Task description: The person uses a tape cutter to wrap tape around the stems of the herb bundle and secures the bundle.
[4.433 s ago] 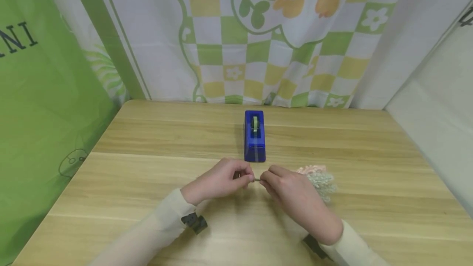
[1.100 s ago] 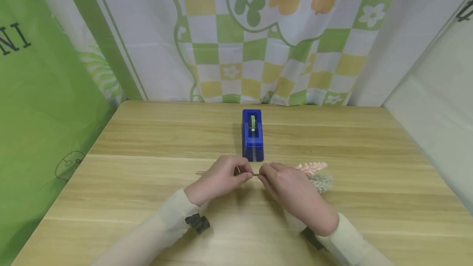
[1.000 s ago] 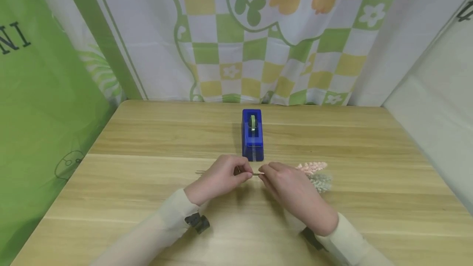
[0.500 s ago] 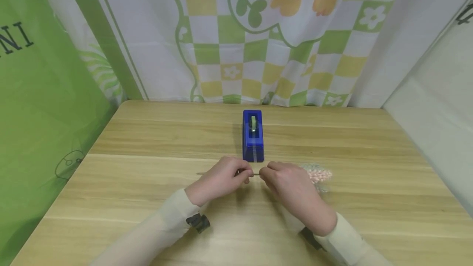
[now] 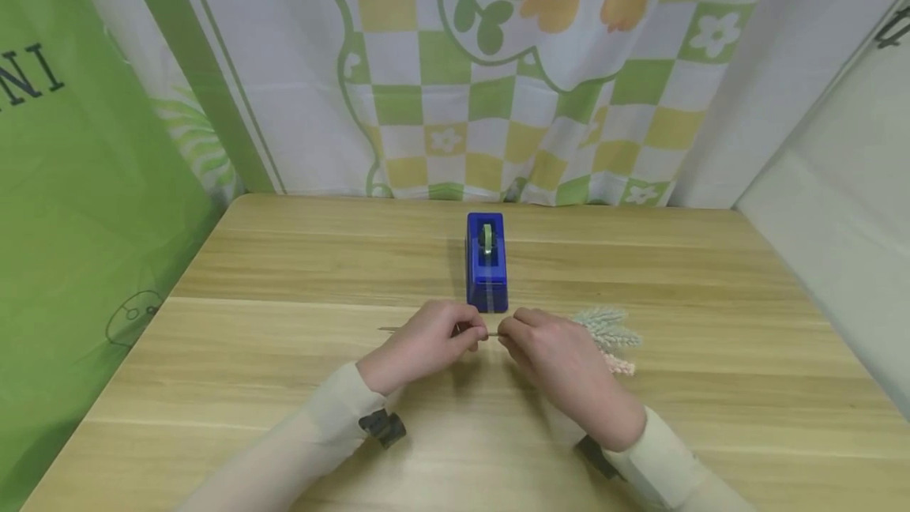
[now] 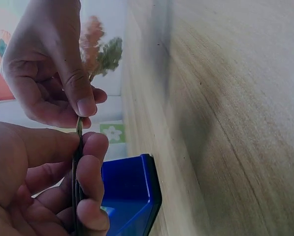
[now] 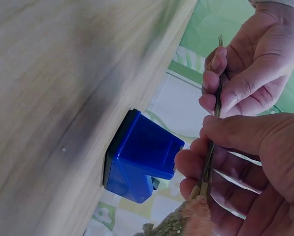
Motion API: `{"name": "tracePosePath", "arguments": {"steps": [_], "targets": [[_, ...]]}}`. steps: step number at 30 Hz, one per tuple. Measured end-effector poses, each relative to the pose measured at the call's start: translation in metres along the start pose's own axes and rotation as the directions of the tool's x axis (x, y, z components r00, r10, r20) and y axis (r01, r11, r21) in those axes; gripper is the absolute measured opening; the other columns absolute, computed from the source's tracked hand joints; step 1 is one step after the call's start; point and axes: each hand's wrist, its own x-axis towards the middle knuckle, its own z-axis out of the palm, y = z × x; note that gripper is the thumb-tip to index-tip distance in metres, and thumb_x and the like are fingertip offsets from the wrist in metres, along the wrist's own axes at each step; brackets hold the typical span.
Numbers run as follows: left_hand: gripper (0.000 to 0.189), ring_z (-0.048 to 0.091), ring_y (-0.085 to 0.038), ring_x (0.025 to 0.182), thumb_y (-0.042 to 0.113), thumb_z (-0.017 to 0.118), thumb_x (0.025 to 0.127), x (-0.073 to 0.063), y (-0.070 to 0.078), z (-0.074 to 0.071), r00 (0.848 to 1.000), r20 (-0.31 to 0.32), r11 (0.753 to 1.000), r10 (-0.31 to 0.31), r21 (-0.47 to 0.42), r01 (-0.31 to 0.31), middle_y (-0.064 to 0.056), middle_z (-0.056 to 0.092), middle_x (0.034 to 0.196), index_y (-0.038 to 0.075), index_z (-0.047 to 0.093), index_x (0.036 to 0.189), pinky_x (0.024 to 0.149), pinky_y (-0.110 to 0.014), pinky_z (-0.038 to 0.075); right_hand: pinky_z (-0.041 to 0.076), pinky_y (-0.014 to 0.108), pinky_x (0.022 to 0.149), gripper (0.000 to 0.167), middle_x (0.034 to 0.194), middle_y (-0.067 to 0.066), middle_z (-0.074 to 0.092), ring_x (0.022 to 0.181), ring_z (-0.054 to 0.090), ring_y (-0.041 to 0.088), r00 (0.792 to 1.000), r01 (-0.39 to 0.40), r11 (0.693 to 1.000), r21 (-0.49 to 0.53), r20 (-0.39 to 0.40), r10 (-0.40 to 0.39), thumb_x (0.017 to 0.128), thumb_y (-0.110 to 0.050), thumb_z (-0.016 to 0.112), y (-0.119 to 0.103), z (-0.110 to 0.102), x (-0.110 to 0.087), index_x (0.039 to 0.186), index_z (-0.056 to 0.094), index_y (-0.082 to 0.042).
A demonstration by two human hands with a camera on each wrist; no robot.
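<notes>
Pale green flower heads (image 5: pixel 607 326) and pink flower heads (image 5: pixel 620 365) form a small bunch on thin brown stems (image 7: pixel 218 93), held roughly level above the table. My left hand (image 5: pixel 426 342) grips the stems, its fingers curled along their lower part; loose stem ends (image 5: pixel 387 329) stick out to its left. Just to the right, my right hand (image 5: pixel 562 370) pinches the same stems with thumb and fingertips, close to my left fingertips. A short piece of stem shows between the hands. In the right wrist view, the pink head (image 7: pixel 198 216) hangs below the right fingers.
A blue tape dispenser (image 5: pixel 478 291) with a roll of tape (image 5: pixel 487 238) stands on the wooden table (image 5: pixel 320 259), just beyond the hands. Behind the table hangs a checked curtain (image 5: pixel 490 97); a green cloth (image 5: pixel 85 204) borders the left side.
The bunch has turned about its stems: the pink head, on the far side a second ago, now lies on the near side below the green ones. Both hands stay nearly in place.
</notes>
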Motion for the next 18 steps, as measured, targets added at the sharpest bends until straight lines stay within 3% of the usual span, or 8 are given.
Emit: {"name": "tracePosePath", "arguments": {"steps": [5,18], "targets": [[0.013,0.057,-0.009,0.074,0.007,0.064,0.101,-0.0006,0.0007,-0.0006,1.0,-0.022,1.0,-0.005,-0.013,0.004,-0.003,0.071,0.086,0.002,0.076,0.101,0.063,-0.019,0.049,0.043,0.018,0.053,0.011,0.076,-0.007,0.06,0.061,0.046,0.005,1.0,0.003,1.0,0.0,-0.012,-0.003,0.089,-0.011,0.083,0.0004,0.0011,0.0014,0.089,0.072,-0.014],[0.009,0.059,-0.009,0.076,0.007,0.067,0.099,0.0,-0.0016,0.0001,0.997,-0.065,0.999,0.039,0.004,-0.039,-0.003,0.073,0.086,0.004,0.076,0.098,0.068,-0.02,0.05,0.051,0.02,0.057,0.006,0.082,-0.004,0.065,0.066,0.056,0.007,1.0,0.005,1.0,0.016,-0.004,-0.004,0.092,-0.013,0.08,0.0007,0.0023,0.0027,0.096,0.076,-0.011]]}}
